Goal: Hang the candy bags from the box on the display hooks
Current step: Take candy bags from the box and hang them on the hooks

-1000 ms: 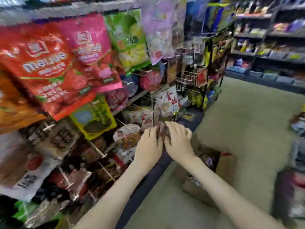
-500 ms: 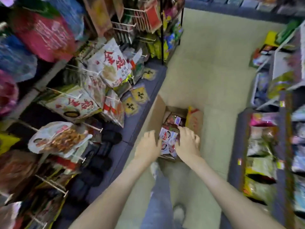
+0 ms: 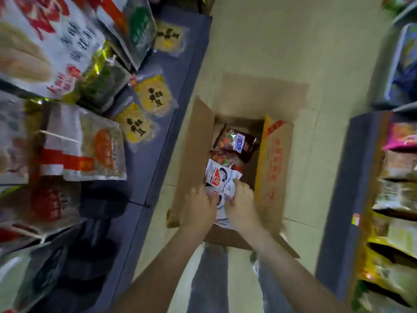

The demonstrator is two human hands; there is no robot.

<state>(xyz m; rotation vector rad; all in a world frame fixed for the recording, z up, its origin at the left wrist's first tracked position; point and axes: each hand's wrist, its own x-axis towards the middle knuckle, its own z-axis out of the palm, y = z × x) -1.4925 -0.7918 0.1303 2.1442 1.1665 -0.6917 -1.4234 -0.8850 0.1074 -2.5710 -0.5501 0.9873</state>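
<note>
Your hands sit close together at six o'clock in the open brown cardboard box (image 3: 195, 143). Your right hand (image 3: 243, 205) curls onto the white printed plastic candy bags (image 3: 220, 173). Your left hand (image 3: 198, 207) touches them, but I cannot tell its grip. The bags look light, floppy and slick, so pinch the top edge. The white wire display hooks (image 3: 59, 134) are at nine o'clock.

floor (image 3: 259, 53) | pale tile | on it: open cardboard box (image 3: 196, 154)

Both forearms stretched forward; left hand (image 3: 198, 206) just beside right hand (image 3: 242, 204), knuckles up; right pinches a candy bag (image 3: 222, 176); left's grip blurred.
</note>
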